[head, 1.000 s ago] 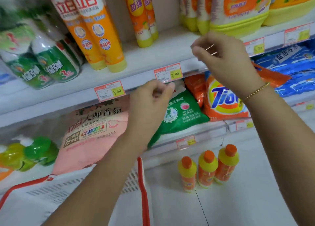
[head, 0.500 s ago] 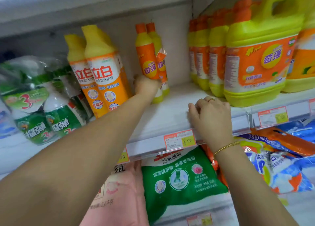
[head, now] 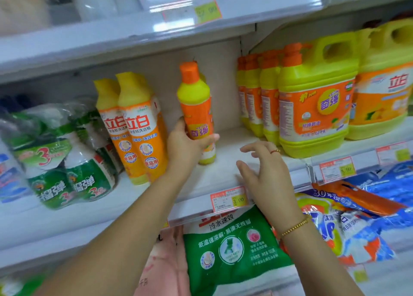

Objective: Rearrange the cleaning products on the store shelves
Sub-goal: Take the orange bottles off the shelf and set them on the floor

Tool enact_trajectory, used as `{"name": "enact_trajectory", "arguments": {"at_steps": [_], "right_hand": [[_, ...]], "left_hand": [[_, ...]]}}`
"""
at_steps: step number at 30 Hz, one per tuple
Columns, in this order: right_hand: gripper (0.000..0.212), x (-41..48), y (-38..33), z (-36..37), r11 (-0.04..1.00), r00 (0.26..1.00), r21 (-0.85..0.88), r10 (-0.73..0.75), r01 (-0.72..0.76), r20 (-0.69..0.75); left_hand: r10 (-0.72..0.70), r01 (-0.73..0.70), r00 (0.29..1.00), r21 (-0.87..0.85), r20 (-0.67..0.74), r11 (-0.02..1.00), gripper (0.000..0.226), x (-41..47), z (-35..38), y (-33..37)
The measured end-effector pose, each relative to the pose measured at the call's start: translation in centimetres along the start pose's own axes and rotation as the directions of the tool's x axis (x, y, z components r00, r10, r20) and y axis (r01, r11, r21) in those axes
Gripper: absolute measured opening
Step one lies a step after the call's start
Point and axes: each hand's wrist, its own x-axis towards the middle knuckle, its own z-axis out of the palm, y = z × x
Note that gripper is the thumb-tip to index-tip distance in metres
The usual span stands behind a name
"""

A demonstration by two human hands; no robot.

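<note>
The left hand (head: 185, 143) grips a small bottle (head: 196, 108) with an orange cap, yellow shoulder and orange label, slightly tilted above the middle shelf (head: 223, 179). The right hand (head: 266, 173) hovers near it, fingers spread, holding nothing.

Small yellow bottle (head: 194, 103), orange cap and orange label: top leans left, lower body gripped by the left hand (head: 185, 146). Its base sits at the shelf (head: 223, 179) surface, apparently touching. A second like bottle (head: 211, 117) stands just behind, nearly hidden. Two tall orange-yellow bottles (head: 134, 128) stand upright to the left. Yellow handled jugs (head: 312, 108) stand in a row to the right.
</note>
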Motion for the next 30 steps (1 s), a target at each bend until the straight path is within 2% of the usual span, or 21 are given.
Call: {"name": "enact_trajectory", "arguments": {"at_steps": [3, 6, 11, 14, 18, 22, 24, 26, 28, 30], "right_hand": [[0.035, -0.8, -1.6, -1.0, 1.0, 0.999, 0.002, -0.022, 0.021, 0.044], [0.051, -1.8, -3.1, -1.5, 0.997, 0.996, 0.035, -0.075, 0.073, 0.054], [0.076, -3.1, -4.8, -1.8, 0.982, 0.993, 0.157, -0.115, 0.108, 0.039], [0.082, -3.8, -5.5, -2.2, 0.97, 0.989, 0.199, -0.145, 0.14, 0.01], [0.072, -4.5, -5.9, -3.2, 0.949, 0.975, 0.228, -0.196, 0.216, -0.107], [0.068, -5.2, -6.6, -4.0, 0.936, 0.929, 0.127, -0.295, 0.327, -0.224], [0.066, -5.3, -7.0, -4.3, 0.932, 0.897, 0.017, -0.342, 0.361, -0.281], [0.061, -5.2, -7.3, -5.0, 0.934, 0.888, -0.016, -0.345, 0.357, -0.304], [0.06, -5.2, -7.5, -5.8, 0.948, 0.919, 0.066, -0.284, 0.313, -0.274], [0.053, -5.3, -8.1, -6.7, 0.935, 0.975, 0.297, -0.151, 0.194, -0.161]], "left_hand": [[0.155, -0.153, 0.986, -0.026, 0.063, 0.988, 0.056, -3.7, -1.8, 2.2], [0.272, -0.274, 0.96, 0.017, 0.071, 0.962, 0.063, -6.0, -3.4, 4.5], [0.323, -0.33, 0.94, 0.056, 0.108, 0.942, 0.063, -7.9, -5.0, 7.2], [0.248, -0.25, 0.962, -0.002, 0.114, 0.968, 0.055, -8.5, -5.4, 8.4], [0.094, -0.071, 0.988, -0.184, 0.121, 0.98, 0.047, -9.3, -5.8, 10.9], [-0.098, 0.141, 0.987, -0.394, 0.128, 0.908, 0.05, -9.8, -5.8, 12.1], [-0.147, 0.202, 0.976, -0.427, 0.158, 0.881, 0.058, -10.2, -5.7, 12.4], [-0.141, 0.221, 0.969, -0.451, 0.203, 0.865, 0.062, -10.5, -5.9, 12.4], [-0.104, 0.221, 0.965, -0.533, 0.241, 0.816, 0.052, -10.6, -6.3, 12.3], [-0.068, 0.215, 0.965, -0.617, 0.253, 0.757, 0.037, -10.6, -6.6, 12.0]]}}
